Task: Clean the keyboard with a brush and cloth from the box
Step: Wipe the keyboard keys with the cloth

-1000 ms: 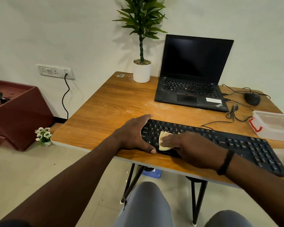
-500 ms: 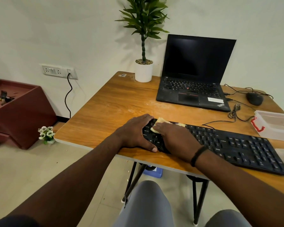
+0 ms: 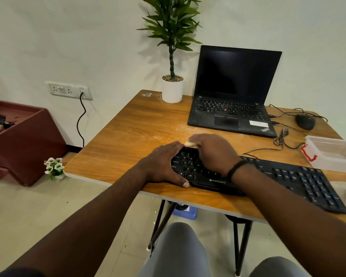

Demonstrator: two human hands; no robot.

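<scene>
A black keyboard (image 3: 288,176) lies along the near edge of the wooden table (image 3: 128,136). My left hand (image 3: 164,164) holds its left end, fingers along the far edge and thumb on the near edge. My right hand (image 3: 212,150) presses a small pale yellow cloth (image 3: 189,144) on the keyboard's far left corner; only a bit of cloth shows past the fingers. A clear plastic box (image 3: 332,152) with a red latch stands at the right edge. No brush can be made out.
An open black laptop (image 3: 234,92) sits behind the keyboard, a potted plant (image 3: 172,84) to its left, a black mouse (image 3: 305,121) and loose cables (image 3: 282,136) to its right. A dark red cabinet (image 3: 22,140) stands on the floor at left.
My right hand has slid the cloth from the keyboard's near left keys up to its far left corner. My left hand has stayed on the keyboard's left end.
</scene>
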